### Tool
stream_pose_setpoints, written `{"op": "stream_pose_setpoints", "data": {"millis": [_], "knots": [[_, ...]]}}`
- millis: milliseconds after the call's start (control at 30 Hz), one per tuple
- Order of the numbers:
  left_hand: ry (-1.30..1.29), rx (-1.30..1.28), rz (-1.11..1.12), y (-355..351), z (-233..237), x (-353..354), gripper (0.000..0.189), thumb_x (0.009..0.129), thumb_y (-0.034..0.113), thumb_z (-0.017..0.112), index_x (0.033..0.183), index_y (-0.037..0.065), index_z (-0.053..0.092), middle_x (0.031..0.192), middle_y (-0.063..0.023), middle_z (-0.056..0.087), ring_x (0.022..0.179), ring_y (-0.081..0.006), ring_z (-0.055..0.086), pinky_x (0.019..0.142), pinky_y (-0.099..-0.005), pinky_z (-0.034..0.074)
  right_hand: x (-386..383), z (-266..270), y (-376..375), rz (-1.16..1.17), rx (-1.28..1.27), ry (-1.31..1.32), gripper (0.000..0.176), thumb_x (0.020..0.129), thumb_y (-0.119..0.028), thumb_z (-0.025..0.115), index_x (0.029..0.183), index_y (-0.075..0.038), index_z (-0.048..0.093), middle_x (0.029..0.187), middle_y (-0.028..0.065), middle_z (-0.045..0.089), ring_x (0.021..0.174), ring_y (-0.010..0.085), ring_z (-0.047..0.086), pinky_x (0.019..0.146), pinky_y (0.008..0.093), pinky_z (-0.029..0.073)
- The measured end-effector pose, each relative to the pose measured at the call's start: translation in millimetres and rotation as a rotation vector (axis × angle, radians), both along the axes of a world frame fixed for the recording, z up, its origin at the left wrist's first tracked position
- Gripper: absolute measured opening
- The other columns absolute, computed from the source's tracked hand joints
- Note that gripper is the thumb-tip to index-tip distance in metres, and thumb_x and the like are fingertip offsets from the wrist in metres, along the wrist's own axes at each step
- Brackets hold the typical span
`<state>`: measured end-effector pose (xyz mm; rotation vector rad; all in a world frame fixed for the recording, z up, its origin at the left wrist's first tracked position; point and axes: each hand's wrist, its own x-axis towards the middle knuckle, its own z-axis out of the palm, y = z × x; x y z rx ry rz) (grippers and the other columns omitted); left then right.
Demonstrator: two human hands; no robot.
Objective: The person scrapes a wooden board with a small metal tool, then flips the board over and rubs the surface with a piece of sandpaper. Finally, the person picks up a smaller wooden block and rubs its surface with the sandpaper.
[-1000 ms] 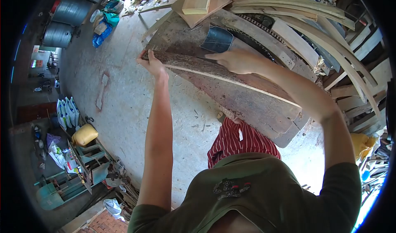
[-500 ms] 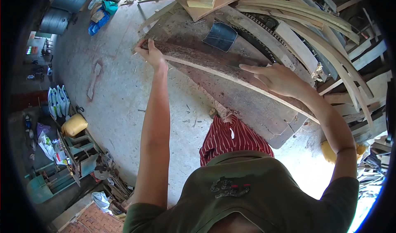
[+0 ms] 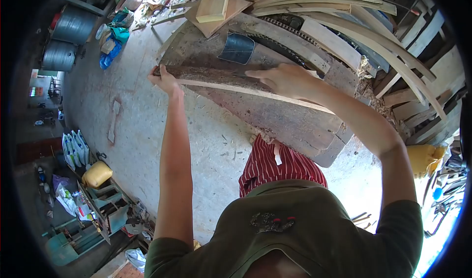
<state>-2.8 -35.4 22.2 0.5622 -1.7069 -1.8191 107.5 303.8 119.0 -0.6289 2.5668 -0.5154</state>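
A long wooden plank with a dark, rough face and a pale edge lies across the work surface in front of me. My left hand is closed around its left end, thumb on top. Farther right along the plank, my right hand is curled with the index finger stretched to the left. A thin greyish sliver shows just beyond that fingertip; I cannot make out whether it is a blade. What the other fingers of this hand hold is hidden. My right forearm covers the plank's right part.
The worn wooden work surface carries a dark curved sheet and a pale wood block. Long curved wood strips are piled at the back right, beside a chain. A yellow container stands at left on the floor.
My right hand has moved left along the plank, closer to my left hand. The left hand keeps its hold on the end. The whole view has shifted somewhat.
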Motion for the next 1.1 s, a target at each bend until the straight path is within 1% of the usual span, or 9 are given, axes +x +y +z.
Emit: {"op": "stream_pose_setpoints", "data": {"millis": [67,300,367,500,567,600,700,933,1100], "knots": [[-0.005,-0.032,0.008,-3.1,-4.4,-0.4,0.025,0.099,0.011,0.055,0.120,0.006,0.042,0.117,-0.0125,0.047,0.105,-0.0227,0.052,0.091,-0.0387,0.046,-7.4,3.9,-7.0,0.012,0.027,0.012,0.042,0.104,-0.029,0.046,0.145,-0.036,0.049,0.097,0.0176,0.073,0.077,0.0348,0.070,0.072,0.0452,0.057],[0.023,-0.052,-0.001,-6.7,-14.8,-5.2,0.024,0.100,0.010,0.054,0.118,0.005,0.040,0.116,-0.0137,0.044,0.102,-0.0256,0.051,0.089,-0.0392,0.048,6.0,4.0,2.0,-0.006,-0.028,-0.029,0.042,0.104,-0.029,0.045,0.146,-0.033,0.048,0.094,0.0189,0.072,0.076,0.0359,0.070,0.072,0.0476,0.056],[0.018,-0.082,0.005,-8.8,-11.8,-5.0,0.024,0.100,0.010,0.055,0.118,0.005,0.039,0.116,-0.0134,0.044,0.102,-0.0247,0.051,0.090,-0.0375,0.046,-9.3,-10.4,-12.4,0.069,0.009,0.146,0.042,0.105,-0.031,0.047,0.147,-0.037,0.046,0.068,0.0170,0.064,0.052,0.0243,0.058,0.060,0.0445,0.051],[-0.005,-0.007,-0.005,-5.8,-7.9,-7.4,0.023,0.100,0.010,0.054,0.118,0.006,0.039,0.115,-0.0129,0.044,0.102,-0.0234,0.050,0.091,-0.0365,0.045,-1.5,2.1,-7.2,0.023,0.050,0.028,0.041,0.106,-0.033,0.046,0.147,-0.037,0.047,0.068,0.0167,0.064,0.051,0.0221,0.056,0.059,0.0442,0.051],[0.024,-0.077,0.004,-15.1,-18.5,-6.9,0.021,0.101,0.009,0.053,0.117,0.006,0.040,0.115,-0.0131,0.045,0.102,-0.0228,0.050,0.091,-0.0369,0.044,7.7,11.4,3.8,0.001,-0.020,-0.056,0.041,0.106,-0.033,0.046,0.147,-0.037,0.047,0.068,0.0170,0.063,0.051,0.0225,0.055,0.058,0.0430,0.050],[-0.001,-0.091,0.012,-14.4,-17.8,-7.1,0.020,0.101,0.008,0.052,0.117,0.006,0.040,0.115,-0.0131,0.045,0.102,-0.0229,0.050,0.092,-0.0371,0.044,5.3,14.6,6.0,-0.015,-0.010,-0.129,0.041,0.105,-0.031,0.043,0.146,-0.038,0.048,0.091,0.0178,0.072,0.071,0.0318,0.069,0.073,0.0489,0.055],[0.010,-0.036,0.002,-11.4,-13.2,-6.5,0.020,0.101,0.009,0.053,0.117,0.005,0.041,0.115,-0.0132,0.046,0.102,-0.0231,0.050,0.092,-0.0369,0.044,-11.0,1.4,-18.8,0.035,0.024,0.032,0.041,0.105,-0.030,0.043,0.146,-0.036,0.049,0.088,0.0176,0.071,0.071,0.0312,0.069,0.073,0.0489,0.055],[0.047,-0.038,0.012,-15.5,-15.9,-6.8,0.020,0.101,0.008,0.053,0.117,0.006,0.041,0.115,-0.0129,0.046,0.102,-0.0232,0.050,0.092,-0.0365,0.043,3.4,20.7,-8.2,0.029,0.122,-0.008,0.042,0.105,-0.029,0.043,0.147,-0.031,0.048,0.085,0.0196,0.071,0.076,0.0338,0.070,0.072,0.0472,0.056],[0.059,-0.025,0.016,-13.1,-15.5,-7.7,0.024,0.099,0.009,0.055,0.120,0.007,0.044,0.115,-0.0108,0.049,0.103,-0.0217,0.051,0.092,-0.0373,0.044,-16.8,-7.6,-37.1,-0.017,-0.056,0.028,0.046,0.103,-0.022,0.044,0.148,-0.032,0.046,0.084,0.0188,0.071,0.078,0.0331,0.071,0.076,0.0488,0.057]]}}
